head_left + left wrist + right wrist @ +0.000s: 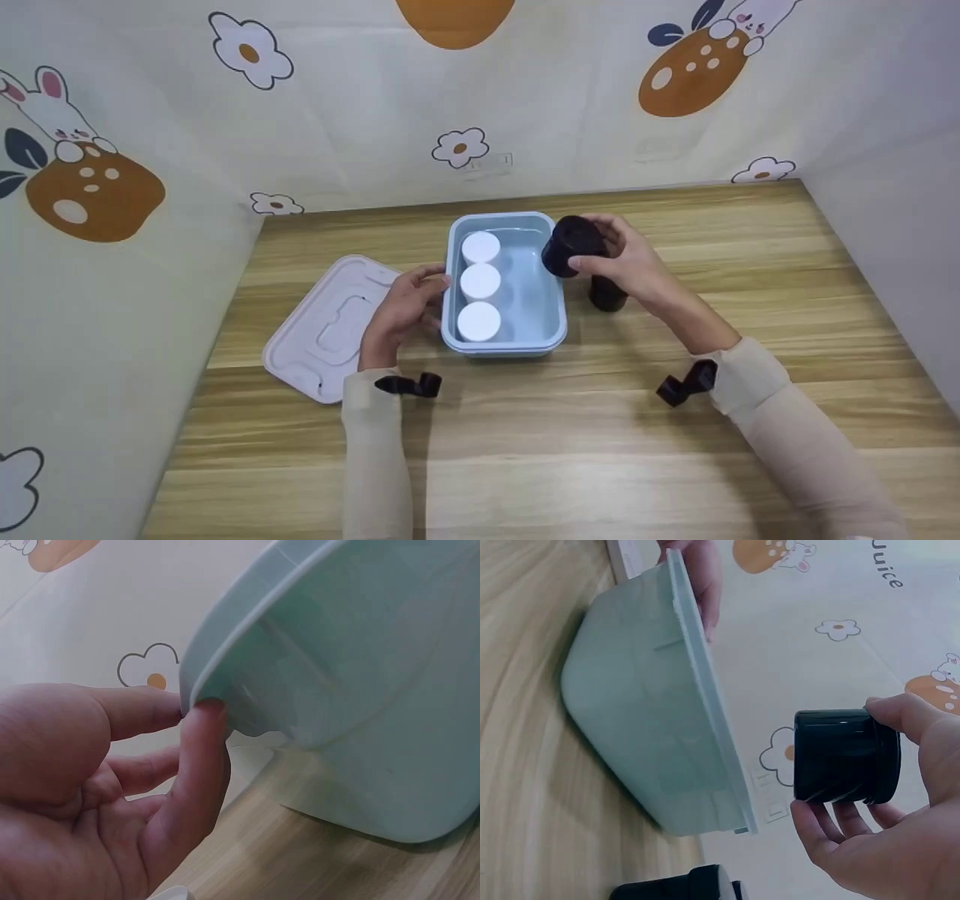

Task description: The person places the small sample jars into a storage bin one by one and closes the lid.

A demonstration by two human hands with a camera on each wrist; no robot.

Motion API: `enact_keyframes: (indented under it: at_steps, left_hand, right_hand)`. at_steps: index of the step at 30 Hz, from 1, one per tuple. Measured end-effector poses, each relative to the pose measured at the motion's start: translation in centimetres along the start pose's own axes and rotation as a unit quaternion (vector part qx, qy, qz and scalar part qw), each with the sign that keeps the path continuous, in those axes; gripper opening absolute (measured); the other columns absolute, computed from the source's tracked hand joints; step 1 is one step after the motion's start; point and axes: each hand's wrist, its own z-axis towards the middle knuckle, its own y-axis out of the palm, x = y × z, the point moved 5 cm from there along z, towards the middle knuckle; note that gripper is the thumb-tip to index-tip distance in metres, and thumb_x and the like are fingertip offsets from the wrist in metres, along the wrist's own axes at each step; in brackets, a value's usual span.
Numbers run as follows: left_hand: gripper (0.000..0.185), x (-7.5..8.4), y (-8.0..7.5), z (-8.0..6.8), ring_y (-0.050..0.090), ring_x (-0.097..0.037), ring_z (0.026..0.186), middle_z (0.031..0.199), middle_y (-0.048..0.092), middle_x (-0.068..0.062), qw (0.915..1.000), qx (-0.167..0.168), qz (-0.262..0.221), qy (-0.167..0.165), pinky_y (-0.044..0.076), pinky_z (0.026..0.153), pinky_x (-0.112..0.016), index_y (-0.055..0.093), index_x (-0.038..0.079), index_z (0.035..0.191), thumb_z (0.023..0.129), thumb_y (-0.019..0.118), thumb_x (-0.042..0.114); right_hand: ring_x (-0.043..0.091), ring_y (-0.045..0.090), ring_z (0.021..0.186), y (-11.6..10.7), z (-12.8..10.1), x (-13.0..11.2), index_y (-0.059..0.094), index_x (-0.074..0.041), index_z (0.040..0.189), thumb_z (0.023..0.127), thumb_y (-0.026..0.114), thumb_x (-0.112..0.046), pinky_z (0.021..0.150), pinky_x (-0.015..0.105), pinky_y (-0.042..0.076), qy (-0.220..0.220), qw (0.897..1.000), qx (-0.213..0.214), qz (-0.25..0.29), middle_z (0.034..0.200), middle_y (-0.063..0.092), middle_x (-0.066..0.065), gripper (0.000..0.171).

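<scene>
A light blue box (555,319) stands mid-table with three white-lidded jars (480,284) in a row along its left side. My left hand (401,309) rests against the box's left wall (360,727), fingers (196,765) straight, the thumb tip touching just under the rim. My right hand (626,262) holds a black jar (572,245) tilted above the box's right rim, thumb and fingers curled round it (845,756). A second black jar (607,294) stands on the table under that hand, also low in the right wrist view (679,886).
The box's pale lid (326,326) lies flat on the wood to the left of my left hand. Patterned cloth walls (480,105) close in the back and both sides. Bare wooden tabletop (570,450) stretches toward the front edge.
</scene>
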Motion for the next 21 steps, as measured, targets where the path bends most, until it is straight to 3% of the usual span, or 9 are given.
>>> enact_keyframes:
  at_steps: [8, 15, 21]
  left_hand:
    - [0.043, 0.0, -0.1, 0.1, 0.069, -0.014, 0.071, 0.114, 0.071, -0.012, 1.0000, -0.001, -0.002, 0.003, 0.054, 0.048, -0.028, 0.052, 0.008, 0.142, 0.101, 0.058, 0.022]
    - [0.043, -0.3, -0.2, 0.0, 0.068, -0.013, 0.068, 0.107, 0.072, -0.008, 1.0000, -0.003, -0.006, -0.003, 0.053, 0.047, -0.027, 0.052, 0.008, 0.142, 0.102, 0.058, 0.022]
    - [0.043, -0.1, 0.0, 0.1, 0.071, -0.014, 0.073, 0.107, 0.073, -0.008, 0.9998, -0.008, -0.016, 0.007, 0.053, 0.046, -0.027, 0.051, 0.006, 0.143, 0.102, 0.057, 0.020]
  right_hand:
    - [0.017, 0.057, 0.124, 1.4, 1.5, -1.5, 0.042, -0.004, 0.140, 0.085, 0.076, -0.005, 0.096, 0.017, 0.047, 0.021, 0.999, -0.013, -0.026, 0.140, 0.054, 0.012, 0.065]
    - [0.029, 0.049, 0.138, 3.2, 2.5, -2.6, 0.040, -0.008, 0.143, 0.084, 0.078, -0.013, 0.106, 0.038, 0.046, 0.014, 0.995, -0.033, -0.088, 0.148, 0.051, 0.012, 0.071]
    - [0.031, 0.049, 0.135, 4.2, 3.2, -3.0, 0.042, -0.012, 0.145, 0.084, 0.080, -0.018, 0.106, 0.042, 0.046, 0.006, 0.988, -0.038, -0.150, 0.146, 0.050, 0.011, 0.073]
